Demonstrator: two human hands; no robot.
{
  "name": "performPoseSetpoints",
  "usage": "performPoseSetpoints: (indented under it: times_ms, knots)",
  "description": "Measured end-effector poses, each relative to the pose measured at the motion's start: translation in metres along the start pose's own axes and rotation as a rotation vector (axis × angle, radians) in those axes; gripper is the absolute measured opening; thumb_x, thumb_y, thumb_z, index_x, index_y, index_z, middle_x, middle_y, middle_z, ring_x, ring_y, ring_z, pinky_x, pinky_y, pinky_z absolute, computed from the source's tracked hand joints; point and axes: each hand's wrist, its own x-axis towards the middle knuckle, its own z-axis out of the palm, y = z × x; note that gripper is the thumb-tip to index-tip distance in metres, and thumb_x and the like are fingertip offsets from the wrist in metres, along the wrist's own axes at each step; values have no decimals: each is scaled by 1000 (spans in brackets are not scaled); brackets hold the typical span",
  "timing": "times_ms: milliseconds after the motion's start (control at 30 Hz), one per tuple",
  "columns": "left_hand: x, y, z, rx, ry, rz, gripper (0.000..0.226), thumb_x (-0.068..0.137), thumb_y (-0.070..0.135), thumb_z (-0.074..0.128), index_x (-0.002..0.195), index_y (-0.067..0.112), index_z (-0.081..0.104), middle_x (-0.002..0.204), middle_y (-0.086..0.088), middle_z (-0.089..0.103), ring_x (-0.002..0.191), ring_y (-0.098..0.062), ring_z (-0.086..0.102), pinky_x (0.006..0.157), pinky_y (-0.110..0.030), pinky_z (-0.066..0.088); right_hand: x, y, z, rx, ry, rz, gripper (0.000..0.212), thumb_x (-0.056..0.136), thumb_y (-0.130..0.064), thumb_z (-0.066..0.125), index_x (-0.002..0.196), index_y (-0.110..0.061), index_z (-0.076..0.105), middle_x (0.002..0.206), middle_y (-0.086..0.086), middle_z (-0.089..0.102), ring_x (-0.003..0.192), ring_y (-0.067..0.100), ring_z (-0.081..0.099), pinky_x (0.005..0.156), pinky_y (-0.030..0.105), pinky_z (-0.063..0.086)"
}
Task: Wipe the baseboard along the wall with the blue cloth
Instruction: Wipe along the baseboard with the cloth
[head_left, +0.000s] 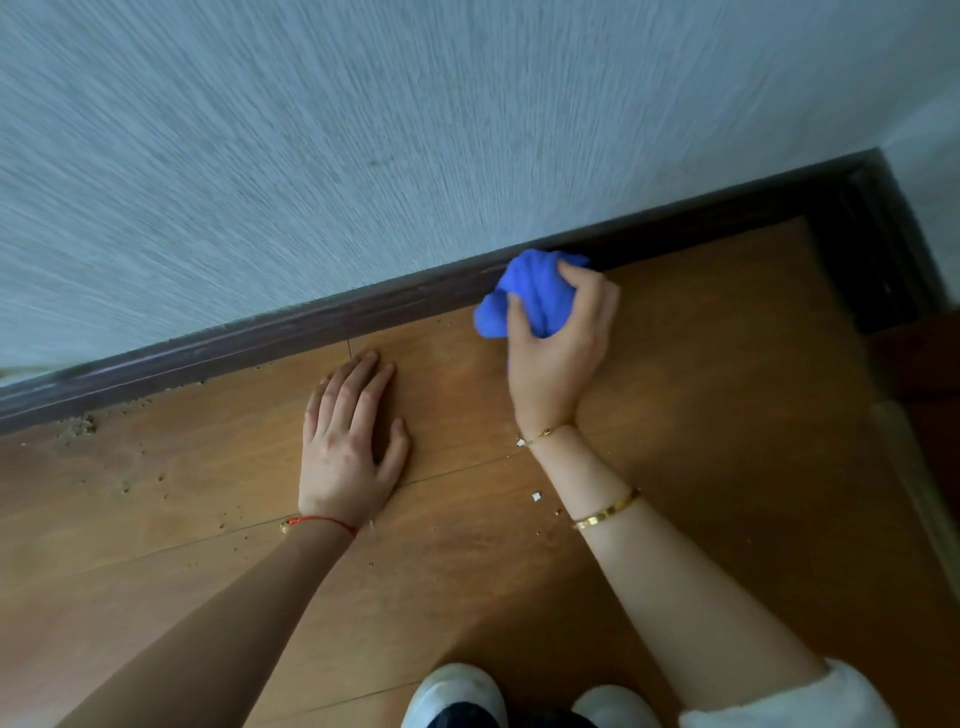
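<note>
A dark brown baseboard (291, 327) runs diagonally from lower left to upper right along the foot of a pale textured wall (363, 130). My right hand (558, 348) is closed around a bunched blue cloth (530, 293), which is pressed against the baseboard near the middle right. My left hand (348, 441) lies flat on the wooden floor (701, 415) with fingers spread, palm down, a short way in front of the baseboard and to the left of the cloth.
Crumbs and dust lie on the floor by the baseboard at the left (78, 426), and small white scraps (535, 496) lie near my right wrist. The baseboard turns a corner at the upper right (878, 218). My white shoes (457, 696) are at the bottom edge.
</note>
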Motion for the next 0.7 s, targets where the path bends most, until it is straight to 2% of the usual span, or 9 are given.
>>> performPoseSetpoints:
  times_ms: [100,200,333,433,500,567,600,700]
  knots:
    - [5,4,2,2,27,12,51,95,27,53,142,6,56,151,-11,51,143,-29,44,121,-51,30,-14,-1,6,20,-164,-80,37,74,2,79,108,2,64,105,15,57,97,11,53,92,4,35]
    - [18,18,5,-8,29,46,50,95,26,55,141,7,58,148,-11,54,139,-30,48,119,-49,32,1,6,-4,22,-160,-80,35,74,3,79,106,2,65,105,15,59,98,10,53,91,6,38]
    - [39,44,16,-41,-27,109,51,95,27,56,142,8,56,148,-10,54,139,-31,48,120,-49,31,52,29,-43,-65,59,36,35,73,-4,78,105,-1,64,106,12,61,100,16,56,90,21,44]
    - [55,64,26,-61,-63,138,53,96,30,54,145,10,54,151,-9,51,142,-28,44,120,-49,31,109,56,-78,-89,244,149,37,71,-10,76,105,-2,63,109,12,63,102,18,59,96,27,47]
    - [66,77,34,-77,-82,180,53,97,30,54,146,9,53,152,-9,50,144,-27,42,119,-50,32,125,65,-89,-82,239,179,38,72,-11,76,106,-3,62,111,11,62,102,11,59,96,22,48]
    - [72,90,43,-83,-91,201,54,97,30,54,146,8,52,153,-9,49,146,-27,40,120,-51,31,117,63,-83,-100,203,141,36,73,-7,77,106,-3,62,111,11,62,101,5,55,93,8,41]
    - [74,95,47,-78,-90,202,54,96,30,54,146,8,52,153,-10,49,147,-28,39,121,-50,29,107,59,-77,-97,173,111,36,72,-4,77,105,-3,61,110,11,62,100,6,54,91,4,37]
    - [75,99,52,-61,-78,204,54,96,30,53,146,9,53,154,-9,49,145,-28,39,125,-40,20,75,48,-59,-61,46,55,37,72,1,77,106,-1,62,108,12,60,101,11,54,90,1,34]
